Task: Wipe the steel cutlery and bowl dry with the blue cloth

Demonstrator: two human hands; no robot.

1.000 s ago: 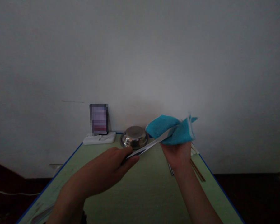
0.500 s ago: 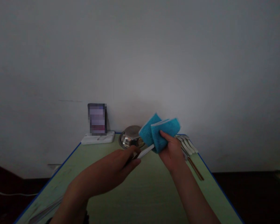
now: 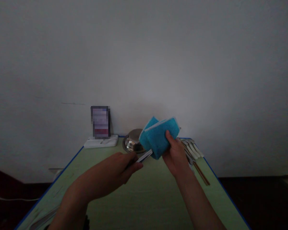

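Note:
My left hand [image 3: 123, 166] is closed round one end of a flat, silvery utensil [image 3: 145, 155] above the table. The utensil's far end disappears into a folded blue cloth [image 3: 160, 135], so its kind cannot be made out. My right hand [image 3: 174, 153] grips the cloth, thumb on top and fingers underneath, with the folds wrapped about the utensil. Just behind the cloth, an upturned metal bowl [image 3: 133, 142] is partly covered by it.
On the right of the green table [image 3: 139, 201] lie several white-handled utensils [image 3: 194, 149] and a pair of brown chopsticks [image 3: 201, 173]. A tablet [image 3: 100, 123] stands on a white base [image 3: 100, 142] at the back left. Long metal utensils [image 3: 44, 218] lie front left. A wall rises behind.
The cloth and my right hand have shifted a little left along the utensil, and the cloth has turned slightly. Less of the utensil shows. My left hand has barely moved.

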